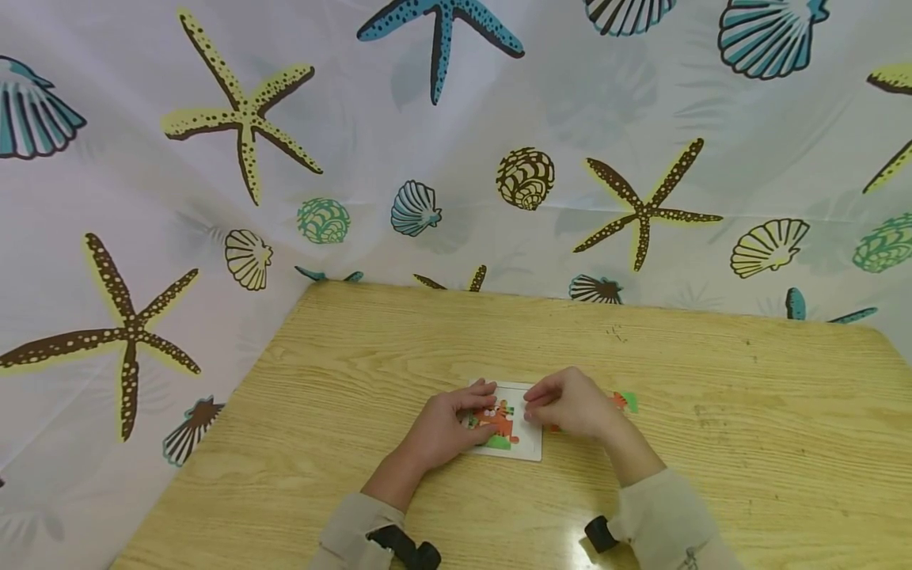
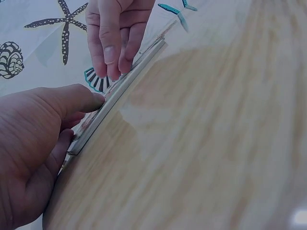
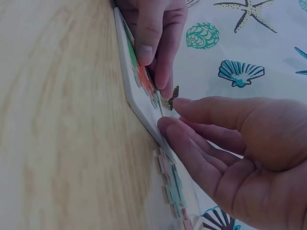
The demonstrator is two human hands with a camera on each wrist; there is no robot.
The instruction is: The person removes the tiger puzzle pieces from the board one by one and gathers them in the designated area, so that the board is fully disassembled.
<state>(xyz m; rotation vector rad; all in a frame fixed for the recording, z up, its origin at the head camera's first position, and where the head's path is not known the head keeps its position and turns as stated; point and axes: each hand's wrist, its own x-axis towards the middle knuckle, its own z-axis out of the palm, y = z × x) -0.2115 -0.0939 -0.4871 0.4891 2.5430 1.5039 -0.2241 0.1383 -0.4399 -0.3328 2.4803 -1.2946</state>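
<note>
A white puzzle tray (image 1: 529,447) lies on the table with joined jigsaw pieces (image 1: 502,427) in its left part, showing an orange animal on green. My left hand (image 1: 443,427) rests over these pieces, thumb near the front and fingers toward the back. In the left wrist view its thumb (image 2: 93,101) touches the tray's top close to the edge. Over the tray's bare right side is my right hand (image 1: 573,404), thumb and fingertips apart with nothing seen between them. The right wrist view shows its fingertips (image 3: 168,125) right at the tray's edge.
More jigsaw pieces (image 1: 628,400) lie on the table right of the tray, partly hidden behind my right hand. The wooden table (image 1: 399,340) meets a white curtain (image 1: 456,237) printed with shells and starfish at the back and left.
</note>
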